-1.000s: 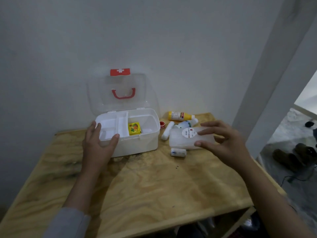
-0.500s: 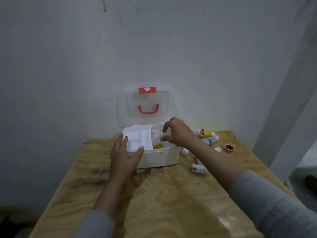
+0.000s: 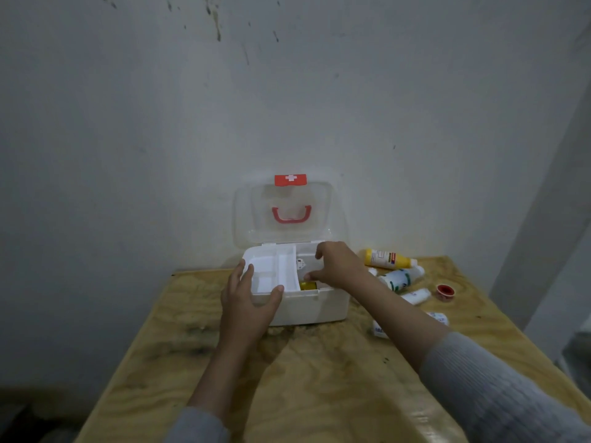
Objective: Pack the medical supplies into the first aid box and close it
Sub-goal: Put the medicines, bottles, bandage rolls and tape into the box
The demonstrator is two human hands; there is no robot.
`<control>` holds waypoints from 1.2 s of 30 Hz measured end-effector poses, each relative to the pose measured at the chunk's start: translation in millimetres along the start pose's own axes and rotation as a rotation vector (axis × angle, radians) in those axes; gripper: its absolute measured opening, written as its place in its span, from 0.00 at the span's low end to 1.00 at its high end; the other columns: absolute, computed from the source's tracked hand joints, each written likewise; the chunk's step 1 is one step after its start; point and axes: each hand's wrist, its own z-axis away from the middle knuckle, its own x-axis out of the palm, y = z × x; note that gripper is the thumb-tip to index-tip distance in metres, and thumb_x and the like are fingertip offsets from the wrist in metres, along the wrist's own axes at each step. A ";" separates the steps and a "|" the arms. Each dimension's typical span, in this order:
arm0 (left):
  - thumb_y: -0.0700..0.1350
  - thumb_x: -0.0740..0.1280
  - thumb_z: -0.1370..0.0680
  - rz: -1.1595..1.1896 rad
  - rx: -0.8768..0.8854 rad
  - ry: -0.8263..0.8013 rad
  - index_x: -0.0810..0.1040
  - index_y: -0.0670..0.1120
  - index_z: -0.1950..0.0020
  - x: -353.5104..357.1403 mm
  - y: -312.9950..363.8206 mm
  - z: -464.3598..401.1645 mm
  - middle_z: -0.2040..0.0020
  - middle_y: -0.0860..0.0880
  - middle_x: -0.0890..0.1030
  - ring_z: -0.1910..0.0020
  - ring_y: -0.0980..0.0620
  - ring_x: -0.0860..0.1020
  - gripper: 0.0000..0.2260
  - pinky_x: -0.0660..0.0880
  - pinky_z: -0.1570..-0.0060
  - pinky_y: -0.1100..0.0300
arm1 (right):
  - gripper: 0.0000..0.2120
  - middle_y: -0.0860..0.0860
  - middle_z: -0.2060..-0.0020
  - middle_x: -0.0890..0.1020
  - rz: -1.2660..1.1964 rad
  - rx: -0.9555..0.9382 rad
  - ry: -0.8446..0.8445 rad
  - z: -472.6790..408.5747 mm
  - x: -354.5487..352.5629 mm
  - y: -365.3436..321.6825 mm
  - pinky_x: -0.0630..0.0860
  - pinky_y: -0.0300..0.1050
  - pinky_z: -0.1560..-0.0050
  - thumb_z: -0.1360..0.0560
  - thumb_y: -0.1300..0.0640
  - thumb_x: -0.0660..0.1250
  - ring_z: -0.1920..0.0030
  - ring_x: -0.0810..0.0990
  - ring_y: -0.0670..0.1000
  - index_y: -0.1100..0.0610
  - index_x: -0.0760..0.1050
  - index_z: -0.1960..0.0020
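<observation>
Two hands are at work on your first aid box (image 3: 307,306), a white plastic case at the back of the wooden bench (image 3: 319,378), its clear lid (image 3: 289,212) standing open against the wall. Left of the box's centre, your left hand (image 3: 246,302) is spread over the front left corner, thumb on the front rim, fingers along the side, steadying it. Inside, a white divider tray (image 3: 271,271) fills the left half. Right of the tray, your right hand (image 3: 335,266) reaches down into the open compartment, fingers curled; whether they pinch anything cannot be told. A small yellow item (image 3: 307,285) lies just below that hand.

Right of the box, loose on the bench, lie a yellow bottle (image 3: 387,259), a white bottle (image 3: 399,278), a small white roll (image 3: 415,295), a red-rimmed tape roll (image 3: 445,290), and another white roll (image 3: 379,329) partly hidden by your forearm.

These supplies look light. Smooth bottles may roll or slip, so take them around the middle; soft rolls should tolerate a gentle squeeze.
</observation>
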 end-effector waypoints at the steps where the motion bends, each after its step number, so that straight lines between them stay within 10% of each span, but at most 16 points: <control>1: 0.59 0.68 0.29 -0.002 -0.003 0.001 0.63 0.50 0.27 0.5 -0.6 0.0 0.24 0.53 0.59 0.28 0.48 0.60 0.34 0.67 0.35 0.45 | 0.25 0.54 0.47 0.80 -0.034 -0.015 -0.011 -0.3 -0.4 0.9 0.76 0.47 0.51 0.36 0.47 0.76 0.49 0.77 0.52 0.56 0.75 0.44; 12: 0.59 0.69 0.29 -0.013 -0.004 0.020 0.64 0.51 0.28 3.4 -1.7 -1.3 0.24 0.52 0.60 0.28 0.47 0.60 0.33 0.68 0.36 0.44 | 0.26 0.51 0.46 0.82 -0.124 -0.118 -0.108 -2.9 -1.1 5.3 0.80 0.48 0.48 0.34 0.61 0.75 0.52 0.79 0.49 0.53 0.74 0.38; 20: 0.58 0.69 0.29 0.015 0.009 0.008 0.64 0.49 0.27 2.2 -5.7 -2.4 0.24 0.53 0.60 0.28 0.47 0.60 0.33 0.67 0.36 0.44 | 0.07 0.50 0.61 0.83 -0.570 -0.046 0.437 21.2 -29.9 48.0 0.76 0.26 0.58 0.32 0.61 0.75 0.62 0.81 0.45 0.59 0.81 0.55; 33: 0.56 0.69 0.29 0.012 0.008 0.016 0.64 0.48 0.28 2.6 -2.7 -1.4 0.25 0.51 0.61 0.28 0.47 0.60 0.32 0.67 0.35 0.43 | 0.21 0.51 0.47 0.80 0.001 0.247 -0.006 26.6 -53.8 183.8 0.81 0.50 0.56 0.32 0.69 0.66 0.58 0.81 0.53 0.43 0.79 0.52; 36: 0.56 0.69 0.29 0.006 -0.001 0.022 0.64 0.48 0.28 2.9 -2.0 -1.9 0.25 0.52 0.61 0.28 0.46 0.60 0.32 0.67 0.36 0.44 | 0.21 0.49 0.50 0.77 0.006 0.234 -0.032 25.0 -49.9 185.9 0.76 0.34 0.73 0.31 0.69 0.68 0.65 0.76 0.48 0.47 0.78 0.46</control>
